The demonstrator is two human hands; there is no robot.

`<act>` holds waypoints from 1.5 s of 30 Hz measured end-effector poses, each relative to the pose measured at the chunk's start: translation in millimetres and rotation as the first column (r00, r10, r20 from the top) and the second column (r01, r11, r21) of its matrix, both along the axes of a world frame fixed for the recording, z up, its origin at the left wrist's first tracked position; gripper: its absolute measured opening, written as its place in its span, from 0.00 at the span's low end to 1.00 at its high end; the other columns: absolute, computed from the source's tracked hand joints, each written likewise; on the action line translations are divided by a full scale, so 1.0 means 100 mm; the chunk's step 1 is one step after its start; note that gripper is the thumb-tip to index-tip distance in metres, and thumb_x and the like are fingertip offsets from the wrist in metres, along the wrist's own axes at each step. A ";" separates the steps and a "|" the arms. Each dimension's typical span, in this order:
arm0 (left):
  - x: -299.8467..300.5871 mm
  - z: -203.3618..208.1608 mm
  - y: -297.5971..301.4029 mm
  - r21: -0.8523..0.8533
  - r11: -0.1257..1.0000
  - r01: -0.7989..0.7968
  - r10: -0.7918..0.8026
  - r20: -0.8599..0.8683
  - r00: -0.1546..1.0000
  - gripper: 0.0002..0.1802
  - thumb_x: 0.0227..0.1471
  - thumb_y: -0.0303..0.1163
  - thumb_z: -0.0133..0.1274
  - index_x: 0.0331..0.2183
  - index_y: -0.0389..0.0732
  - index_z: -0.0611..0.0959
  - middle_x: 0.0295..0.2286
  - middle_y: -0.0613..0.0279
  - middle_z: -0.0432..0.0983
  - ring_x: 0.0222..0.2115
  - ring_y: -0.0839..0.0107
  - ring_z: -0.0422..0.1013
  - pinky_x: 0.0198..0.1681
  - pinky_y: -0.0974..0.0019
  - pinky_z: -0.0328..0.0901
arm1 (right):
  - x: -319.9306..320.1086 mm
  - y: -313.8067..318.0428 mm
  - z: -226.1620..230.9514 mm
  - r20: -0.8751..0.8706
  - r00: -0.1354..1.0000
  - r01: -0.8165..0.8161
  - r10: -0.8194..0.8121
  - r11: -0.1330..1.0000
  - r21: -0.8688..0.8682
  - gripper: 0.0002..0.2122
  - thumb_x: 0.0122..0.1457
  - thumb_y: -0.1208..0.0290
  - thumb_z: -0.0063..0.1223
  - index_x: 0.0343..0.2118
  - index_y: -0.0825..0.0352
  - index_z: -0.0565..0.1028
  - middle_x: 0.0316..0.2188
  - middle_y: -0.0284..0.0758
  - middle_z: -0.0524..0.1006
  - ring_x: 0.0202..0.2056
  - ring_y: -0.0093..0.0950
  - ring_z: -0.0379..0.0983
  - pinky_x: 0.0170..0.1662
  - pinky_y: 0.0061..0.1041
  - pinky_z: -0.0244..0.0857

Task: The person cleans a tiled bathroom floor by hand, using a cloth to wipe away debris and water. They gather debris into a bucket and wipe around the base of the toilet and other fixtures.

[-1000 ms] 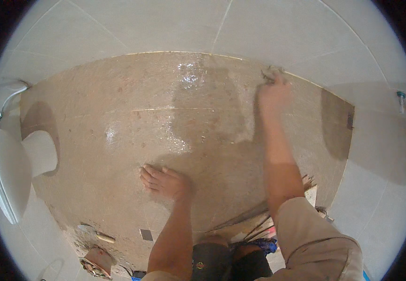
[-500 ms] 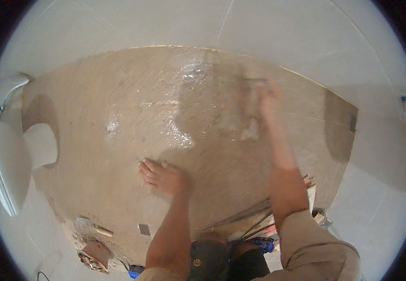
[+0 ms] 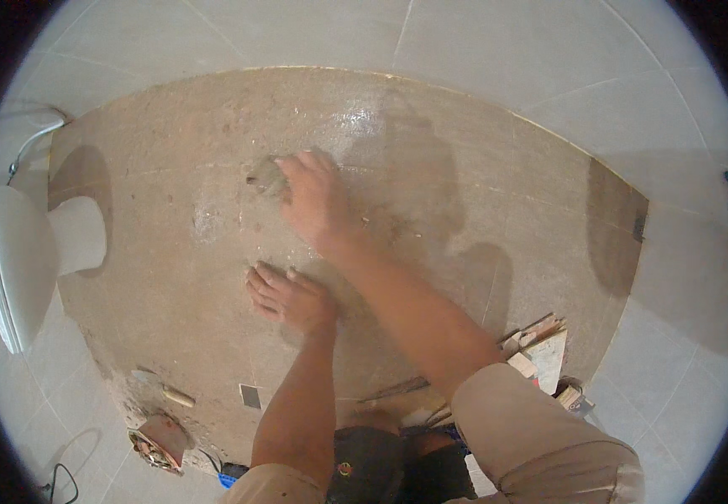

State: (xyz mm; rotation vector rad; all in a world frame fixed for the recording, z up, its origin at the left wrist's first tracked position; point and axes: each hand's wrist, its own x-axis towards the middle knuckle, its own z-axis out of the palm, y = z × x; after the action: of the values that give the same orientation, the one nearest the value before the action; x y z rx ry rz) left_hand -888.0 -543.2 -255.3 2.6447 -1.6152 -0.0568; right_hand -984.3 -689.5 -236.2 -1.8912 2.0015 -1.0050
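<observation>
Fingers (image 3: 267,288) of the left hand (image 3: 298,302) lie unclenched on the damp tiled floor (image 3: 170,294), right of the toilet (image 3: 15,269), holding nothing. Slightly beyond the toilet's level, the right hand (image 3: 315,195) grips a bunched grey rag (image 3: 268,178), which has swung across toward the toilet from much farther right; the rubbing now seems to fall on the toilet's side.

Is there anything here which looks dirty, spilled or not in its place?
Yes. The floor is smeared brown and muddy-looking, with a wet shine beyond the right hand, which looks odd against the pale grey wall. Also, mixed scraps lie in a loose, untidy pile near the right sleeve.
</observation>
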 end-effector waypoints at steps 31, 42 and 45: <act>0.03 0.12 -0.08 0.013 1.000 0.017 -0.014 -0.187 0.982 0.39 0.64 0.39 0.44 0.70 0.33 0.55 0.71 0.44 0.46 0.72 0.46 0.40 0.72 0.37 0.34 | 0.01 -1.12 -0.43 -0.443 0.884 0.279 -0.151 0.930 0.239 0.19 0.60 0.72 0.55 0.55 0.61 0.80 0.55 0.46 0.77 0.57 0.46 0.72 0.63 0.43 0.65; 0.24 0.10 0.02 0.035 0.999 -0.002 0.007 -0.152 0.988 0.41 0.61 0.37 0.48 0.69 0.29 0.54 0.70 0.40 0.47 0.72 0.43 0.40 0.73 0.38 0.34 | -0.31 -1.10 -0.03 -0.285 0.863 0.500 -0.416 0.784 0.368 0.24 0.66 0.66 0.51 0.64 0.65 0.69 0.65 0.41 0.68 0.67 0.41 0.61 0.67 0.45 0.57; 0.21 0.09 -0.04 0.036 0.999 0.015 -0.009 -0.158 0.987 0.43 0.60 0.37 0.50 0.69 0.28 0.54 0.70 0.40 0.47 0.72 0.43 0.41 0.73 0.38 0.34 | -0.04 -1.38 -0.13 -0.262 0.919 0.365 -0.295 0.887 0.284 0.25 0.67 0.62 0.49 0.63 0.71 0.69 0.66 0.45 0.67 0.68 0.43 0.60 0.70 0.47 0.54</act>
State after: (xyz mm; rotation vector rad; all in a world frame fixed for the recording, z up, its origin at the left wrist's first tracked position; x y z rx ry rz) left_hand -867.1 -547.0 -245.9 2.5824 -1.5952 -0.2920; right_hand -987.8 -827.4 -249.2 -1.5643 2.4952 -0.4982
